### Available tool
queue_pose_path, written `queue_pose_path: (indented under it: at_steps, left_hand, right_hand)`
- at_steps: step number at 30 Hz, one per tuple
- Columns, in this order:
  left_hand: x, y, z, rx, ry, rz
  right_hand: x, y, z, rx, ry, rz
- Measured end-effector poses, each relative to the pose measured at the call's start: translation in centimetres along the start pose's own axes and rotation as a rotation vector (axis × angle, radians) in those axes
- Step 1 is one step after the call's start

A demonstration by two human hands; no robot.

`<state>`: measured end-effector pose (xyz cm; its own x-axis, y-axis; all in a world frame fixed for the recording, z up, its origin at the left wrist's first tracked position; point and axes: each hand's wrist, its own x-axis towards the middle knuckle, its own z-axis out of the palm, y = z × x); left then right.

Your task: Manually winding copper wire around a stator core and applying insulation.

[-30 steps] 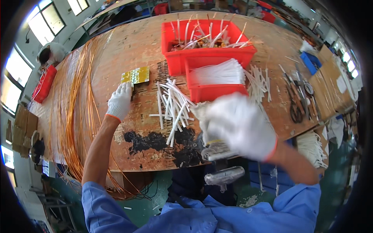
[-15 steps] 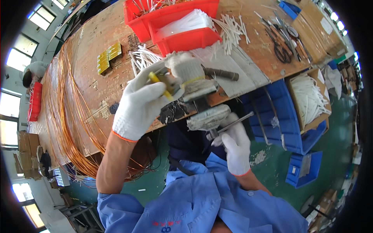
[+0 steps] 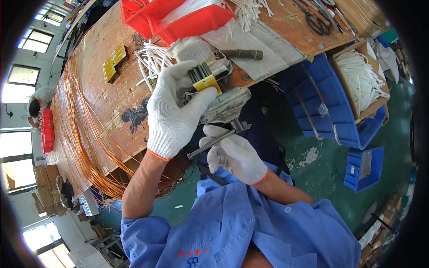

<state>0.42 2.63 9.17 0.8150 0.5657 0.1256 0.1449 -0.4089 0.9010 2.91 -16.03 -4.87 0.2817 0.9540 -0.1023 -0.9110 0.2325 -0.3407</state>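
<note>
In a white glove, my left hand (image 3: 172,102) is closed round a small slotted metal core (image 3: 200,73) with a yellow end piece. It holds the core at the gap of a bench vise (image 3: 228,105) whose jaws are padded with pale, worn cloth. My right hand (image 3: 237,156), also gloved, is below the vise with its fingers loosely curled about the metal vise handle (image 3: 210,145). The handle slants down to the left across those fingers. How far the core sits between the jaws is partly hidden by my left hand.
Copper wire (image 3: 82,147) is looped over the worn bench at left. Yellow pieces (image 3: 115,63), white sleeves (image 3: 152,62) and red bins (image 3: 194,24) lie beyond the vise. A dark rod (image 3: 243,54) sits behind it; scissors (image 3: 317,23) lie farther right, above a blue bin (image 3: 328,107).
My left hand has brought the core down to the jaws. The handle has swung from pointing right to pointing lower left, and my right hand has moved left with it.
</note>
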Motion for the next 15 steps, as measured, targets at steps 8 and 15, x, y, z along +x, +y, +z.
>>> queue_pose_path:
  at_steps: [8, 15]
  left_hand:
    - [0.0, -1.7, 0.2, 0.076, 0.059, 0.114]
    - [-0.3, -2.2, 0.7, 0.027, 0.09, 0.09]
  right_hand:
    - [-1.4, -2.3, -0.5, -0.479, 0.337, -0.023]
    - [-4.3, -4.7, 7.8, -0.962, 0.017, -0.496]
